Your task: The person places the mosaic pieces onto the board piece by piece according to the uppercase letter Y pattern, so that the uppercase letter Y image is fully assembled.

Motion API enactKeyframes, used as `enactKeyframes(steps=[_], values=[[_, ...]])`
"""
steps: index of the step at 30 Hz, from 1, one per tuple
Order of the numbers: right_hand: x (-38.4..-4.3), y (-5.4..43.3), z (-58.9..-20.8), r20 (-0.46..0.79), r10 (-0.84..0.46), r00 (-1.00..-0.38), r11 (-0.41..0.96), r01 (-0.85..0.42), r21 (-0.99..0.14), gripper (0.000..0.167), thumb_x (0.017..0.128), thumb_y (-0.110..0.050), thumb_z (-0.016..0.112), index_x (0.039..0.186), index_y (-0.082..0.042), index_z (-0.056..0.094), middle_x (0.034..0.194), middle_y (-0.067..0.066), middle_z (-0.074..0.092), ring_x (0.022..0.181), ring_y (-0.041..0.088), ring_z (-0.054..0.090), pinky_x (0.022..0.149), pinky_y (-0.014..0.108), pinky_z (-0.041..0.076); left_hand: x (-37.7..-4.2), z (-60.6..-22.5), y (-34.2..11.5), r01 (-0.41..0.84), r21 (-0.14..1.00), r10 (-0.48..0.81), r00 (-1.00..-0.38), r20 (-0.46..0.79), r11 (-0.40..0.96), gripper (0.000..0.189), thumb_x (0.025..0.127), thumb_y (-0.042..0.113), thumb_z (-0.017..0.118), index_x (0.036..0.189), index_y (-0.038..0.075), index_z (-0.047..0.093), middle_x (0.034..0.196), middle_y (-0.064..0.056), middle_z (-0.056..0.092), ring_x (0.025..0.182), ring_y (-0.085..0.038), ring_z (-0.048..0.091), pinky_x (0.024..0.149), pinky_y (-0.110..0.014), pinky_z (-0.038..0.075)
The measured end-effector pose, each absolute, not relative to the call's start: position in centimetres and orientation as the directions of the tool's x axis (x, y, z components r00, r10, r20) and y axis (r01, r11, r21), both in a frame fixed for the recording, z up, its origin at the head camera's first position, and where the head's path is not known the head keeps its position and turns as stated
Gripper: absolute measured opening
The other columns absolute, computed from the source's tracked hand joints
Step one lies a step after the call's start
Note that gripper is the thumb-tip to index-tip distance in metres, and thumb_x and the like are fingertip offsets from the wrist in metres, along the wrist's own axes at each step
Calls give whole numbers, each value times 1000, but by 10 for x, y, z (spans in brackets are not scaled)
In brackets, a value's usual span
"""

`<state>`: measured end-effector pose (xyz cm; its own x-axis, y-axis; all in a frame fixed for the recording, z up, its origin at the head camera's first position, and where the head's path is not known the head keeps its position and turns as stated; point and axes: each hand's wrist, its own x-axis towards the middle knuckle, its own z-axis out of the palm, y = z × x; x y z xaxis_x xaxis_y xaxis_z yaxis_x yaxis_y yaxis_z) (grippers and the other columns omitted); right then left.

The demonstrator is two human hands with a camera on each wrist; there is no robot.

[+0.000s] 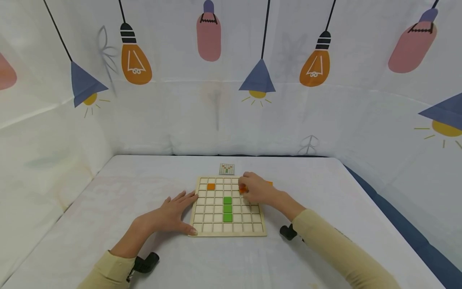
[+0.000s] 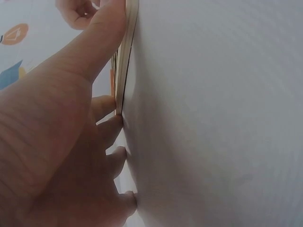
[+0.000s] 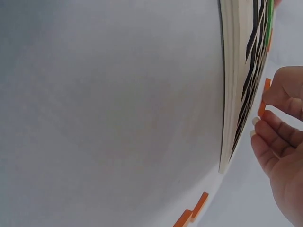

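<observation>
A wooden grid board [image 1: 213, 228] lies flat on the table. It holds three green tiles [image 1: 227, 208] in one column and an orange tile [image 1: 211, 186] near its far left corner. My left hand [image 1: 167, 215] rests at the board's left side, fingers spread along the edge and thumb on the near left corner; in the left wrist view the thumb partly hides the board's side [image 2: 124, 71]. Over the far right part of the board, my right hand [image 1: 260, 190] pinches an orange tile [image 3: 263, 105] between thumb and fingers. That hand covers several grid cells in the head view.
A small card [image 1: 226, 169] with a grid pattern lies just beyond the board. Loose orange tiles [image 3: 200, 205] lie on the table past the board's right side, mostly hidden behind my right hand in the head view. White table surface [image 1: 151, 176] surrounds the board.
</observation>
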<state>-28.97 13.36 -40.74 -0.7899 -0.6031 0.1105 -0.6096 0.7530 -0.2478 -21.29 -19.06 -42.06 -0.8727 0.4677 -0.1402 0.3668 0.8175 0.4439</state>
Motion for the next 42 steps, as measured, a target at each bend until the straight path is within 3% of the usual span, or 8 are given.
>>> enactKeyframes(steps=[11, 23, 42], values=[[-287, 121, -411, 152, -635, -758, 721, -652, -237, 20, 81, -2, 62, 97, -15, 65, 92, -4, 55, 85, 13, 47, 74, 26, 44, -211, -420, -189, 369, 455, 476, -868, -144, 810, 115, 68, 63, 82, 158, 16, 28, 167, -6, 21, 155, -37, 10, 118, -71, 7], [-282, 107, -408, 125, -649, -751, 711, -657, -250, 34, 86, -5, 61, 118, -11, 69, 103, -2, 58, 94, 12, 48, 81, 27, 46, -212, -420, -192, 386, 447, 486, -864, -133, 807, 115, 69, 64, 81, 158, 14, 28, 167, -8, 21, 155, -39, 11, 117, -73, 8], [-281, 93, -407, 144, -695, -705, 669, -707, -231, 30, 87, -4, 62, 115, -12, 70, 94, 1, 55, 80, 13, 42, 68, 24, 36, -213, -418, -191, 365, 446, 472, -868, -155, 817, 114, 69, 64, 81, 158, 16, 28, 167, -4, 20, 156, -36, 10, 116, -73, 8]])
